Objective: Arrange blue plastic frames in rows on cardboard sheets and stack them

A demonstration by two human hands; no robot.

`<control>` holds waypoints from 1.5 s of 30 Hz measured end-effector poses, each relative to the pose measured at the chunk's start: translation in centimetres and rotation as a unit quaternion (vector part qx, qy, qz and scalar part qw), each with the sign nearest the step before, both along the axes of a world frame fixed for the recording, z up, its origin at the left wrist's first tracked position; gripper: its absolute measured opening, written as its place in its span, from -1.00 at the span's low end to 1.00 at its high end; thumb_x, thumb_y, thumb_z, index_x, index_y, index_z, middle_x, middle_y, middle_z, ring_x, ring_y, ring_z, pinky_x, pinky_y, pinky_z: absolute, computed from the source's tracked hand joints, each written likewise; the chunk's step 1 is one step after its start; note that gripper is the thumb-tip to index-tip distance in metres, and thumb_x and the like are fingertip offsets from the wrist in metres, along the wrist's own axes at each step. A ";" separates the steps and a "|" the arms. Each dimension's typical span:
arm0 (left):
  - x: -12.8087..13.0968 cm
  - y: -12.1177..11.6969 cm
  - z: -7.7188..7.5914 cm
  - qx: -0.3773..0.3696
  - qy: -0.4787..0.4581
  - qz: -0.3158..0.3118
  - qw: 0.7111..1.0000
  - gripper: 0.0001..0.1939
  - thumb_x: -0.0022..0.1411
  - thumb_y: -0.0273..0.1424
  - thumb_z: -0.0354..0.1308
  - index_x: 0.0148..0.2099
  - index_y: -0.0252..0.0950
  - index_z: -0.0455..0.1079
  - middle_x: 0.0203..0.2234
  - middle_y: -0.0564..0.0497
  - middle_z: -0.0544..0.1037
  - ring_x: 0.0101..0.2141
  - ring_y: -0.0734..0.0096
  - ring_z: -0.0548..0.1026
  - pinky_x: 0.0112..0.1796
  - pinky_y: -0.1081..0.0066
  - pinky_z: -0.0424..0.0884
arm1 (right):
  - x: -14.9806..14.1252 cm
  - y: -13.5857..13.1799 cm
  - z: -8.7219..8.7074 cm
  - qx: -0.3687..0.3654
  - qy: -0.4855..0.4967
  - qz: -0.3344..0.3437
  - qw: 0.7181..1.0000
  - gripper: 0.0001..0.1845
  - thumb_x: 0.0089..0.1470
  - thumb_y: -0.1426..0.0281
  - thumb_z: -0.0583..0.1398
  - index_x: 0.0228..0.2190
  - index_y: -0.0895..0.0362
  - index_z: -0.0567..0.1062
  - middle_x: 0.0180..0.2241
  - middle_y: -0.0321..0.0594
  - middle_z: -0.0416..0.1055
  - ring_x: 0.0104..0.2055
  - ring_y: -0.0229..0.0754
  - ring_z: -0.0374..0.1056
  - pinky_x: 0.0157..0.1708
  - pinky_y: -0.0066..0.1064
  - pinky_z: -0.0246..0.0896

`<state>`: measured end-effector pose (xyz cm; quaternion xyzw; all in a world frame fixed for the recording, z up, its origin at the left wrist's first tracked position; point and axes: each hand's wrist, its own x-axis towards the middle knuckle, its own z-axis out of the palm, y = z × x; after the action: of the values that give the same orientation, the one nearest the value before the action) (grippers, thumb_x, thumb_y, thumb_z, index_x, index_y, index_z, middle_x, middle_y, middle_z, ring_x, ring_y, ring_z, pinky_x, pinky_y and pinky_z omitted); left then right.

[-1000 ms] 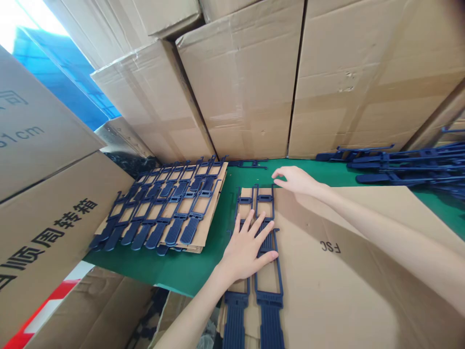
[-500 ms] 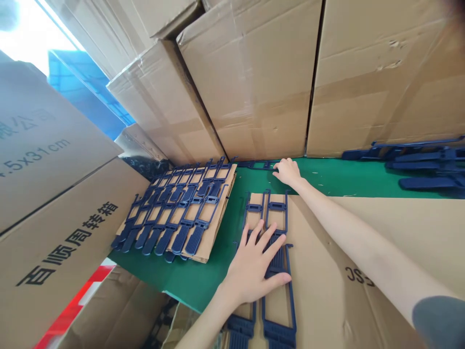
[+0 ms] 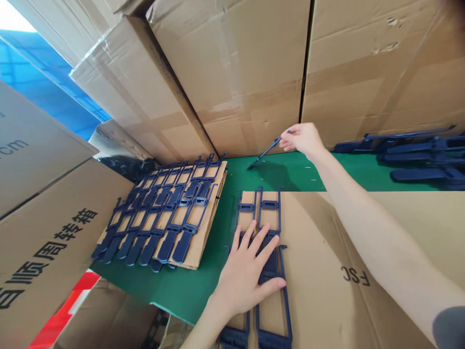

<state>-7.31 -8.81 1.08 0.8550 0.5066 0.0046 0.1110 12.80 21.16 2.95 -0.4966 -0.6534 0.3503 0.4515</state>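
Head view: the right hand [image 3: 304,139] pinched one end of a blue bracket [image 3: 267,153], which slanted above the far part of the green table [image 3: 218,228], before the boxes [image 3: 232,87]. The left hand [image 3: 245,276], gripping nothing, lay with fingers spread across two rows of brackets [image 3: 269,205] on a cardboard sheet [image 3: 319,300]. Left of these stood a bracket-covered stack [image 3: 184,246]; a loose pile [image 3: 432,155] lay at far right.
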 end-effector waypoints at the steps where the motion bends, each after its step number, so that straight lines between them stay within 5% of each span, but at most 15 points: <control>1: 0.0 0.0 0.0 0.001 -0.002 -0.001 1.000 -0.21 0.30 0.12 -0.07 0.44 -0.07 -0.14 0.41 0.03 -0.22 0.38 -0.04 -0.30 0.28 -0.21 -0.26 | 0.6 -0.2 1.1 0.012 0.036 -0.008 0.999 -0.88 0.21 0.43 0.15 -0.31 0.26 0.43 -0.37 -0.06 0.50 -0.35 -0.17 0.49 -0.28 -0.26 0.48; 6: -0.1 0.1 -0.1 -0.003 -0.006 -0.001 1.000 -0.22 0.30 0.13 -0.10 0.43 -0.08 -0.12 0.41 0.03 -0.22 0.38 -0.04 -0.30 0.28 -0.22 -0.26 | 2.5 -3.5 7.0 0.099 0.155 -0.014 0.983 -0.88 0.19 0.43 0.21 -0.38 0.20 0.40 -0.48 -0.27 0.41 -0.39 -0.28 0.41 -0.19 -0.28 0.40; 11: 0.0 0.0 0.0 -0.011 -0.005 0.003 1.000 -0.20 0.30 0.15 -0.15 0.43 -0.12 -0.10 0.41 0.01 -0.22 0.37 -0.05 -0.30 0.27 -0.23 -0.23 | 2.5 -9.1 10.9 0.123 0.242 0.163 0.948 -0.84 0.18 0.28 0.23 -0.35 0.08 0.38 -0.38 -0.29 0.40 -0.27 -0.22 0.40 -0.13 -0.25 0.38; 14: -0.1 -0.1 -0.1 -0.010 -0.005 0.002 1.000 -0.21 0.31 0.15 -0.15 0.43 -0.13 -0.08 0.41 -0.01 -0.22 0.37 -0.07 -0.30 0.27 -0.24 -0.22 | 2.6 -10.6 9.5 0.035 0.245 0.248 0.937 -0.82 0.12 0.25 0.24 -0.35 0.07 0.37 -0.41 -0.29 0.40 -0.32 -0.18 0.40 -0.16 -0.18 0.36; 17: -0.1 -0.1 -0.1 -0.002 -0.012 -0.003 1.000 -0.21 0.31 0.14 -0.12 0.42 -0.15 -0.06 0.40 -0.04 -0.18 0.37 -0.09 -0.28 0.26 -0.25 -0.21 | 3.4 -11.1 5.8 -0.097 0.197 0.286 0.933 -0.75 0.03 0.20 0.27 -0.39 0.07 0.35 -0.43 -0.28 0.37 -0.43 -0.17 0.36 -0.27 -0.13 0.35; 21: -0.1 0.0 -0.2 0.006 -0.028 -0.005 1.000 -0.21 0.30 0.14 -0.10 0.42 -0.14 -0.04 0.40 -0.05 -0.11 0.37 -0.10 -0.24 0.26 -0.26 -0.19 | 5.5 -11.9 0.6 -0.194 0.129 0.264 0.936 -0.70 0.00 0.12 0.26 -0.41 0.08 0.35 -0.40 -0.23 0.36 -0.39 -0.15 0.34 -0.31 -0.20 0.33; 24: 0.0 0.0 -0.3 0.011 -0.030 -0.002 0.999 -0.24 0.31 0.12 -0.10 0.41 -0.13 -0.02 0.40 -0.03 -0.10 0.37 -0.08 -0.24 0.27 -0.24 -0.21 | 7.2 -12.3 -1.5 -0.201 0.062 0.224 0.952 -0.61 -0.02 0.02 0.26 -0.41 0.09 0.39 -0.47 -0.26 0.36 -0.41 -0.16 0.32 -0.36 -0.28 0.25; 27: 0.0 -0.1 -0.4 0.016 -0.035 0.002 0.999 -0.24 0.30 0.11 -0.05 0.41 -0.11 -0.03 0.40 -0.02 -0.11 0.37 -0.06 -0.23 0.27 -0.22 -0.21 | 8.8 -11.9 -1.7 -0.145 -0.054 0.217 0.964 -0.55 0.01 -0.05 0.23 -0.37 0.10 0.47 -0.47 -0.26 0.39 -0.38 -0.17 0.32 -0.30 -0.31 0.20; 31: 0.0 -0.1 -0.4 0.024 -0.045 0.003 0.999 -0.25 0.30 0.10 -0.04 0.40 -0.08 -0.01 0.40 0.01 -0.09 0.37 -0.05 -0.22 0.28 -0.20 -0.22 | 10.6 -11.5 -0.3 -0.106 -0.140 0.271 0.946 -0.56 0.09 -0.04 0.21 -0.36 0.10 0.50 -0.38 -0.25 0.44 -0.31 -0.19 0.33 -0.25 -0.34 0.18; 40: 0.0 0.1 -0.6 0.036 -0.056 -0.001 0.998 -0.28 0.31 0.08 -0.03 0.39 -0.10 0.04 0.39 -0.02 -0.04 0.37 -0.06 -0.16 0.28 -0.20 -0.22 | 12.3 -11.7 1.0 -0.160 -0.133 0.316 0.926 -0.59 0.08 0.02 0.25 -0.28 0.12 0.47 -0.35 -0.19 0.46 -0.38 -0.22 0.33 -0.38 -0.39 0.18; 45: 0.0 0.1 -0.5 0.034 -0.042 -0.003 0.999 -0.27 0.30 0.07 -0.01 0.39 -0.13 0.04 0.39 -0.02 -0.06 0.37 -0.07 -0.17 0.28 -0.20 -0.21 | 12.6 -11.6 1.0 -0.160 -0.176 0.288 0.928 -0.56 0.08 -0.02 0.23 -0.20 0.06 0.45 -0.54 -0.31 0.37 -0.49 -0.26 0.27 -0.48 -0.42 0.13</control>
<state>-7.27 -8.68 0.56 0.8588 0.4986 0.0574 0.1027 25.41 9.54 3.99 -0.4067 -0.7727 0.4715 0.1236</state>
